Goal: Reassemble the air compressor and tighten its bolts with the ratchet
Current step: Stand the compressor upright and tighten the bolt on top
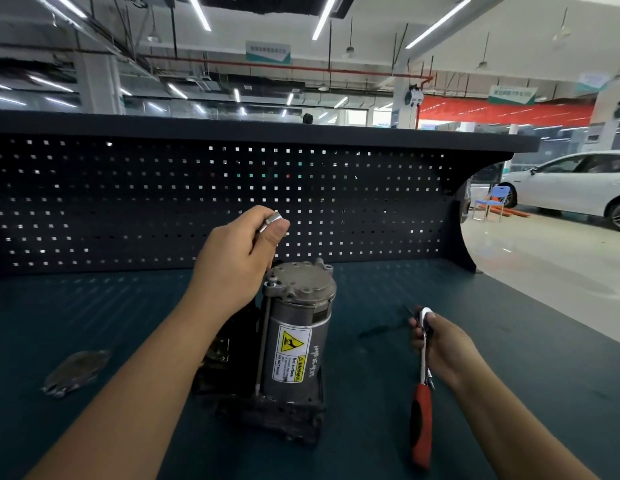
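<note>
The air compressor (296, 337) stands upright on the dark green bench top (388, 393), a grey metal cylinder with a yellow warning label, set on a black base. A long bolt (263, 337) runs down its left side. My left hand (237, 258) hovers just above and left of the compressor's cap and pinches a small silver socket (272, 220) between thumb and fingers. To the right, my right hand (440, 344) grips the ratchet (422, 382) near its silver head; the red and black handle points toward me, low over the bench.
A dark pegboard back panel (197, 202) rises behind the bench. A crumpled dark rag (76, 370) lies at the left. A dark oily smear (381, 329) marks the bench right of the compressor. Beyond the bench's right edge are an open shop floor, a blue chair and a white car (571, 188).
</note>
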Demonstrator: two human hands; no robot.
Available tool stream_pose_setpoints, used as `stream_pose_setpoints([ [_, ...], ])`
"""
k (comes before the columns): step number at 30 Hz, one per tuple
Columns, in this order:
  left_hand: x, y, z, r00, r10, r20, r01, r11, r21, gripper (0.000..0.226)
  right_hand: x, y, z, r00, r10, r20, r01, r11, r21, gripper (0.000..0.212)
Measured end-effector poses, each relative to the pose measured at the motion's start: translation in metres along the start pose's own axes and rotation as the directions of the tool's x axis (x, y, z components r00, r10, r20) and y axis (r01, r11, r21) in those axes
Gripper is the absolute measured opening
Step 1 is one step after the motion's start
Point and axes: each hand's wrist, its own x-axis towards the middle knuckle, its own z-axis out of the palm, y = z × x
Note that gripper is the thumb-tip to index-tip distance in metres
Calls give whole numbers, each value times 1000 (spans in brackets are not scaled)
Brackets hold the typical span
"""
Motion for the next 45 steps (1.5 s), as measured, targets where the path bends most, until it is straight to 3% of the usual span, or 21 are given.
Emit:
stream_pose_setpoints([
  [7, -1, -1, 1, 1000, 3, 0, -3, 1000, -4, 41, 10, 12, -7, 996, 77, -49, -73, 995, 74, 25],
  [14, 0, -1, 1, 1000, -20, 9, 20, 1000, 16, 43, -2, 18, -10, 986, 97, 139, -123, 973, 196, 27],
  [20, -2, 0, 0, 999, -41, 16, 40, 999, 10, 44, -5, 20, -8, 987, 160, 23, -161, 963, 215, 30],
  [27, -1, 1, 1, 998, -63, 15, 63, 997, 35, 37, -14, 27, -7, 979, 203, 12, -197, 932, 305, 24],
  [33, 0, 1, 1, 997, -77, 11, 77, 996, 54, 30, -22, 18, 3, 992, 122, 31, -126, 973, 194, 21],
  [39, -1, 1, 0, 996, -89, 10, 89, 994, 56, 27, -28, 16, 15, 1000, 6, 23, -4, 997, -78, 20],
  [45, -2, 1, -1, 995, -102, 9, 101, 994, 47, 28, -34, 10, 11, 985, 165, 43, -160, 981, -108, 23],
])
